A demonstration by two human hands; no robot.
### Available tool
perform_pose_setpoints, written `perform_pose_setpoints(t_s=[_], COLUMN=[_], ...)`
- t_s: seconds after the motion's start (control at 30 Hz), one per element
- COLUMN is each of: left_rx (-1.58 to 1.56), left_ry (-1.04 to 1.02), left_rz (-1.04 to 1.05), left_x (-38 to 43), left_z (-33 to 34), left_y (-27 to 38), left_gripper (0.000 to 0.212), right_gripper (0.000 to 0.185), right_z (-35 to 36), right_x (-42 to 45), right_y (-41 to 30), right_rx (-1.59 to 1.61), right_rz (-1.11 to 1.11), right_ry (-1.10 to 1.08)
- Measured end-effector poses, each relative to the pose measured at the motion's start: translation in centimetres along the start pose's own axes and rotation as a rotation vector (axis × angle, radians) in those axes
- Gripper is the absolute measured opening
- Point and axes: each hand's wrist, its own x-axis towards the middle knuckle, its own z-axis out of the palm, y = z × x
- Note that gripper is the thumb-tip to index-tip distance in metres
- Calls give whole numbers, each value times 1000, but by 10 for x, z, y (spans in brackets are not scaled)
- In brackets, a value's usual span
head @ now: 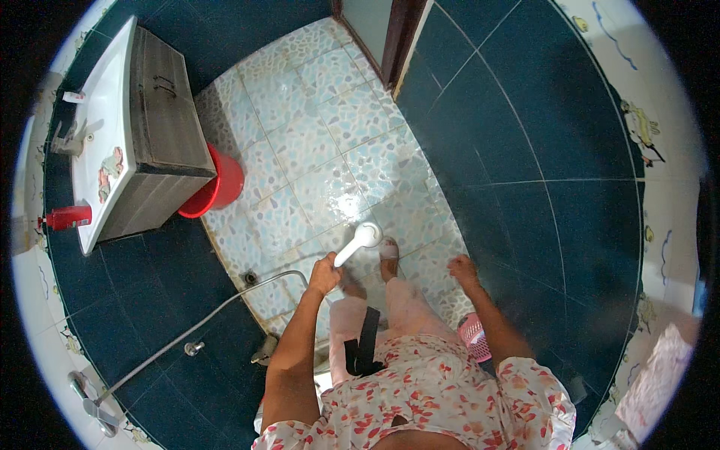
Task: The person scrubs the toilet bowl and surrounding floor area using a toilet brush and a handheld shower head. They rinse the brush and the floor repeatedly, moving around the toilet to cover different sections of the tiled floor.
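My left hand [325, 274] is closed around the handle of a white handheld shower head [360, 242], which is held over the wet pebble-patterned floor tiles [304, 152]. From my left hand a metal shower hose [208, 318] runs down to the mixer tap [95, 408] on the wall at the lower left. To the right, my right hand [464, 270] hangs near the dark tiled wall with its fingers curled; whether they are fully closed cannot be told. A pink perforated basket [474, 337] is below my right forearm.
A white washbasin [104, 129] on a grey cabinet [163, 95] juts out at the left, with a red bucket [228, 180] beside it. A red pump bottle [70, 217] stands on the basin's edge. A floor drain [249, 277] lies by the left wall; a door frame [396, 50] is at the top.
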Motion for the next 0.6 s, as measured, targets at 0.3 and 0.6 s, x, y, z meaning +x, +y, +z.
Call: perform_pose_setpoints(t_s=[0.3, 0.6], left_rx=[-89, -112], left_ry=[-131, -228], left_rz=[-187, -224], left_x=[24, 39], left_z=[59, 66], left_y=[-48, -45], left_gripper=[22, 19], right_gripper=[13, 18], right_z=[-17, 6], right_x=[-30, -37], right_y=[28, 26], right_rx=[116, 95], right_rz=[400, 306], right_ry=[10, 1])
